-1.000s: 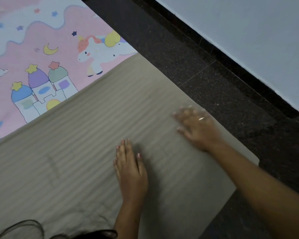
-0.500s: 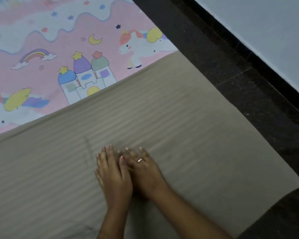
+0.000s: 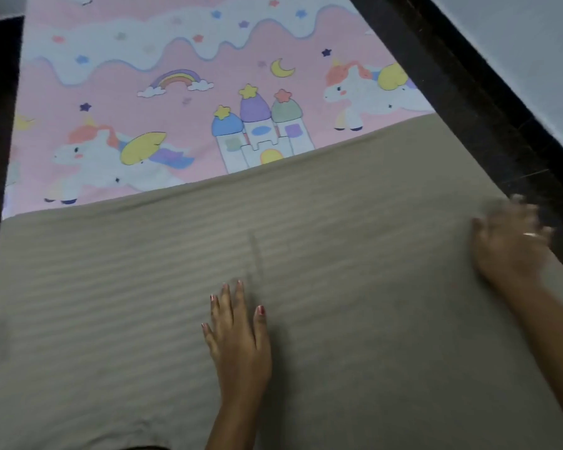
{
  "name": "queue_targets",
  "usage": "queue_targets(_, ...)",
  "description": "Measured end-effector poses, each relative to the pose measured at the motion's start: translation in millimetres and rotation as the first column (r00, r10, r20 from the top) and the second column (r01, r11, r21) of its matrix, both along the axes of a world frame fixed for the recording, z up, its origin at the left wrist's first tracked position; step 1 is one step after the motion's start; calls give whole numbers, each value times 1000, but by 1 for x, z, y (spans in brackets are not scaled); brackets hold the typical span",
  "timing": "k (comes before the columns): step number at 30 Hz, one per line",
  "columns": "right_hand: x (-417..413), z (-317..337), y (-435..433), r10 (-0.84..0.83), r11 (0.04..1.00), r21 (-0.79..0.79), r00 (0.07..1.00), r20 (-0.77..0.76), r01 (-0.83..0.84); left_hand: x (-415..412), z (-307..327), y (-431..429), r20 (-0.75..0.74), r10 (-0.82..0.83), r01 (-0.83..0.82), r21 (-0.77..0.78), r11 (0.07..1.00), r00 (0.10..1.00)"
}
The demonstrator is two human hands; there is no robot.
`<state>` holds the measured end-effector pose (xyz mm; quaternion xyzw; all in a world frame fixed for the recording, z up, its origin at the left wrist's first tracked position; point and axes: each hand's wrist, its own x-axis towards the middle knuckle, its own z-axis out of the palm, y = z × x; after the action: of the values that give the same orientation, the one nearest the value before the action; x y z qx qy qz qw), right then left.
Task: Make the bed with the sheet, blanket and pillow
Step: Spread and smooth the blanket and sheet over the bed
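Smoothing the tan blanket [image 3: 338,336], which is covering the near half of the unicorn sheet [image 3: 182,102]. Left hand [image 3: 238,345] is pressing flat, fingers straight; right hand [image 3: 511,245] is blurring at the edge, fingers seemingly spread. Looks soft and light, I'd be pinching the hem.

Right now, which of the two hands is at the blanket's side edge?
The right hand, blurred and wearing a ring, at the edge of the blanket by the dark floor. The left hand lies flat near its middle.
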<state>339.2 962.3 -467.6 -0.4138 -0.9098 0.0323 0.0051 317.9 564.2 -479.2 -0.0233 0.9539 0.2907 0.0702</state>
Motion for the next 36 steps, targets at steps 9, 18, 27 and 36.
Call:
queue_targets(9,-16,-33,-419,909,266,-228,322,-265,-937,-17,-1,-94,-3,404,-402,70,913,915)
queue_targets(18,-101,-56,-189,717,697,-38,697,26,-716,-31,-18,-92,69,147,-141,-86,986,987)
queue_targets(27,-135,-31,-151,381,924,22,924,18,-382,-74,-22,-60,86,1,6,-86,996,996)
queue_targets(36,-202,-64,-432,963,266,-179,271,-4,-947,-133,-27,-99,23,361,-361,119,925,932)
